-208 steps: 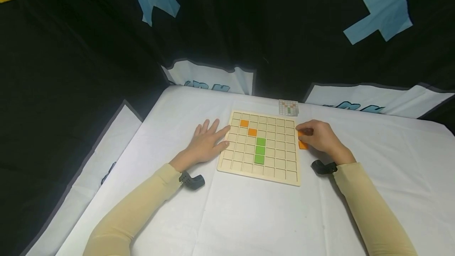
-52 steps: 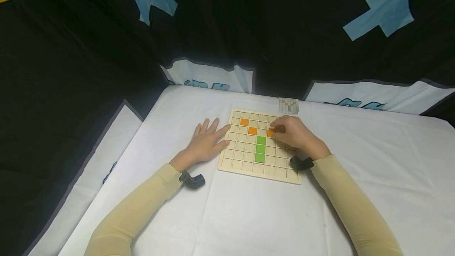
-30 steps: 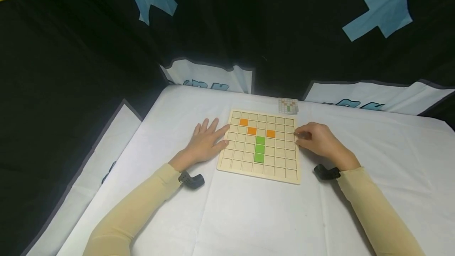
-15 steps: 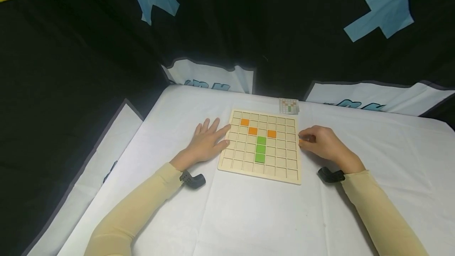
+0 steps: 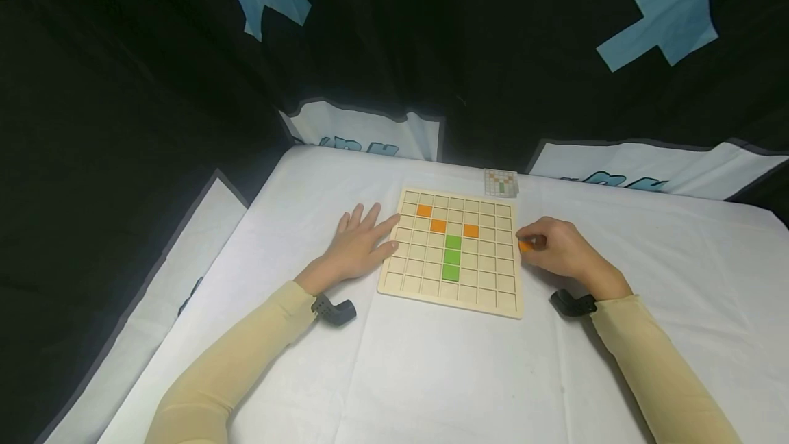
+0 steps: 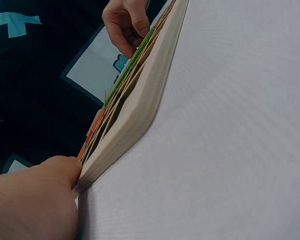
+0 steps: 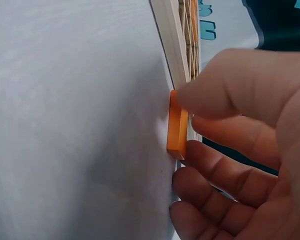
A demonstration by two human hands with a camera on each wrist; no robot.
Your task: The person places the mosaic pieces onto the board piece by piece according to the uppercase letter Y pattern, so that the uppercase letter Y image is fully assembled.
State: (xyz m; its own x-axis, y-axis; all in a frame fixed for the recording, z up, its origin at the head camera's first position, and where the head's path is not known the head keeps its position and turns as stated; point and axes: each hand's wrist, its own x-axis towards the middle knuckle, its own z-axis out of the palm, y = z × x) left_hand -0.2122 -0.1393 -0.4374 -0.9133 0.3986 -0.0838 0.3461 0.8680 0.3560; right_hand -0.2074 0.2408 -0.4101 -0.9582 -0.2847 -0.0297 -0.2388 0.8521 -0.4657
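Note:
A square wooden grid board (image 5: pixel 493 285) lies flat on the table. Three green square tiles (image 5: pixel 451 257) form a column in it, with two orange tiles up to their left and another orange tile (image 5: pixel 471 231) up to their right. My left hand (image 5: pixel 354 252) lies spread at the board's left edge, thumb and forefinger touching the rim. Just off the right edge, my right hand (image 5: pixel 557 247) pinches an orange tile (image 7: pixel 176 127) with thumb and curled fingers. In the right wrist view that tile is low against the white cloth; the fingers partly hide it.
A small printed card (image 5: pixel 501 183) showing a coloured grid pattern lies beyond the board's far right corner. White cloth (image 5: pixel 444 375) covers the table. Behind its far edge hangs a black curtain (image 5: pixel 382 53). Each wrist wears a dark camera mount (image 5: pixel 573 303).
My right hand set an orange tile into the board, let go and moved back right to the table, where it has hold of another orange tile. My left hand stayed still.

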